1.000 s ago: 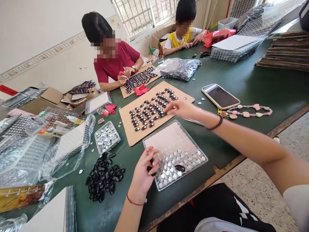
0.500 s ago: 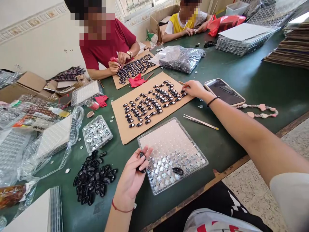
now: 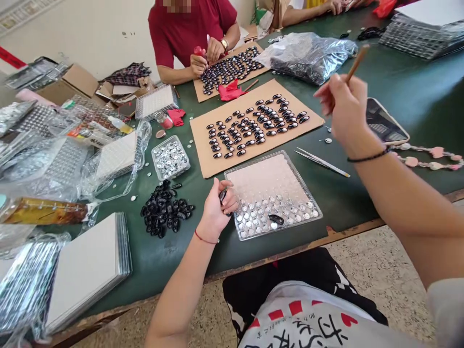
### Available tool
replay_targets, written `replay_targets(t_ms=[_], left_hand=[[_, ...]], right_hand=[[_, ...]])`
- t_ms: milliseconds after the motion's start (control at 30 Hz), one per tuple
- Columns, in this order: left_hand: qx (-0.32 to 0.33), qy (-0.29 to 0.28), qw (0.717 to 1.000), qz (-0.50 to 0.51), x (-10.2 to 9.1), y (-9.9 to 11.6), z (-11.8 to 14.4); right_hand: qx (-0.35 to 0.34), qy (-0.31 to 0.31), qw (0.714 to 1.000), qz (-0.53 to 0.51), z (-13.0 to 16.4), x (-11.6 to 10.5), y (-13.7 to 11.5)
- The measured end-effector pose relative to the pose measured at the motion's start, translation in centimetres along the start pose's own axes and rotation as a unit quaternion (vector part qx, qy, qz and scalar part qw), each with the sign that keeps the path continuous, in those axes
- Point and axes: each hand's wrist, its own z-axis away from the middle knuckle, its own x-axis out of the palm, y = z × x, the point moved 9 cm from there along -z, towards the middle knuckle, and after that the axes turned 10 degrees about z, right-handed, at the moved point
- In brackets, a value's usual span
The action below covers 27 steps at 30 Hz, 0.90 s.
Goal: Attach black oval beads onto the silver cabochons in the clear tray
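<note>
My left hand [image 3: 216,205] is closed around small glossy black oval pieces [image 3: 222,195], beside the left edge of a clear square plastic tray [image 3: 266,173]. Round silvery pieces fill the tray's near rows, and one black oval piece [image 3: 276,219] lies on top of them. Raised over the table, my right hand [image 3: 346,108] grips a thin wooden stick [image 3: 357,63] that points up; its lower end is hidden by the fingers. A cardboard sheet [image 3: 203,157] beyond the tray carries rows of black pieces with pale spots. Tweezers [image 3: 322,162] lie right of the tray.
Left of my left hand are a heap of black pieces [image 3: 165,208] and a tub of silvery discs [image 3: 170,157]. Stacked trays [image 3: 90,270] stand front left. A phone [image 3: 386,121] and beaded strap lie at right. Across the table a person in red [image 3: 194,36] works on another cardboard sheet.
My right hand has lifted away from the cardboard's right end, bringing the stick upright. My left hand stays by the tray, its fingers curled in more. The view has shifted.
</note>
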Motion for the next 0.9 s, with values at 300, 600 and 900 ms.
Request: replay_targets(t_ms=[300, 600, 900], left_hand=[[0.002, -0.004, 1.0, 0.016, -0.2, 1.0, 0.1], [0.085, -0.013, 0.989, -0.117, -0.2, 1.8, 0.1], [0.139, 0.008, 0.985, -0.102, 0.2, 2.9, 1.0]], right_hand=[[-0.074, -0.416, 0.906, -0.038, 14.7, 11.5, -11.1], [-0.164, -0.501, 0.849, 0.033, 18.0, 14.4, -11.8], [-0.007, -0.369, 0.926, -0.079, 14.9, 11.4, -8.3]])
